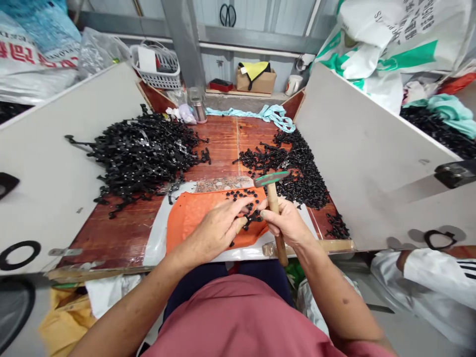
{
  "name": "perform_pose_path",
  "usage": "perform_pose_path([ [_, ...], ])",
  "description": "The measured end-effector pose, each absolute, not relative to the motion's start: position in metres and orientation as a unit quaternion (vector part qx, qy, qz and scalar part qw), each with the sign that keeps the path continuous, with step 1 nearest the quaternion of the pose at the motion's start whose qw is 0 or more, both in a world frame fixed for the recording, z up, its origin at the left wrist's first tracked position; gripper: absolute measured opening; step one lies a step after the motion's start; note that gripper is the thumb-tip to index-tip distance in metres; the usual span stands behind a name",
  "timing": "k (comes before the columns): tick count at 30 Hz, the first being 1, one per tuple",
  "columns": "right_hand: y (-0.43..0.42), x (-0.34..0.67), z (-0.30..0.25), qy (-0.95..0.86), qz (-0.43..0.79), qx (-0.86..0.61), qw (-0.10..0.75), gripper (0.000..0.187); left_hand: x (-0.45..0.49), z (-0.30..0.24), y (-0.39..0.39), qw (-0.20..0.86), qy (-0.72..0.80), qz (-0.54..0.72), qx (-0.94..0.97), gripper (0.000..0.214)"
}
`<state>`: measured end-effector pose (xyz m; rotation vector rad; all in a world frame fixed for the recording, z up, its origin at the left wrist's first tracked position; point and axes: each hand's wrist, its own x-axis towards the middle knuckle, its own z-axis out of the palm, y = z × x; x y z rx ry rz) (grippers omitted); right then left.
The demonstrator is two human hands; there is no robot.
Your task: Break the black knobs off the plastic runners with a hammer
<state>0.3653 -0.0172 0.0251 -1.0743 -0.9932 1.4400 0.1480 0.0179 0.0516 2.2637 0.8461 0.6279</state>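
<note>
L hand (217,225) lay over an orange cloth (197,210), thumb & fingertips at a small black part (255,217); couldn't tell if it was pinched tight. R hand (286,222) was wrapped round the wooden handle of a hammer (272,198), head uppermost (greenish, bit worn), handle end down by the near edge of the table (107,245). Hands were v. close, fingertips nearly meeting over the part. More loose black bits (241,193) were scattered on the cloth, mostly twd its far R side. Under it: a white sheet (154,243), w/ a speckled slab (223,185) showing just beyond.

Further back, a big tangled heap of black pieces (145,148) sat on the L, & a flatter pile of small black parts (305,173) on the R, up against a grey panel (357,134). Behind those, a lt. blue cloth strip (273,115) ran along the back, w/ a metal-bottomed bottle (199,110) at its L end. Past that: white basket (159,77), cardboard box (262,82) w/ yellow cloth (256,69) on top, white mug (293,85). Black scissors (227,16) hung on the wall.
</note>
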Motion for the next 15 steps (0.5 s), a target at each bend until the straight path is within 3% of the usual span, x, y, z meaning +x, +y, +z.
perform_pose_path([
  [3, -0.024, 0.357, 0.017, -0.41, 0.642, -0.425, 0.489, 0.04, 0.142, 0.042, 0.002, 0.431, 0.305, 0.194, 0.827, 0.056],
  [7, -0.033, 0.34, 0.002, -0.375, 0.678, -0.403, 0.488, 0.044, 0.141, 0.017, -0.025, 0.505, 0.333, 0.201, 0.77, 0.051],
  [11, -0.05, 0.325, -0.011, -0.371, 0.642, -0.448, 0.5, 0.041, 0.137, -0.001, -0.042, 0.494, 0.429, 0.274, 0.705, 0.041],
  [15, -0.069, 0.318, -0.016, -0.419, 0.582, -0.489, 0.496, 0.037, 0.128, -0.006, -0.047, 0.484, 0.435, 0.265, 0.711, 0.031],
])
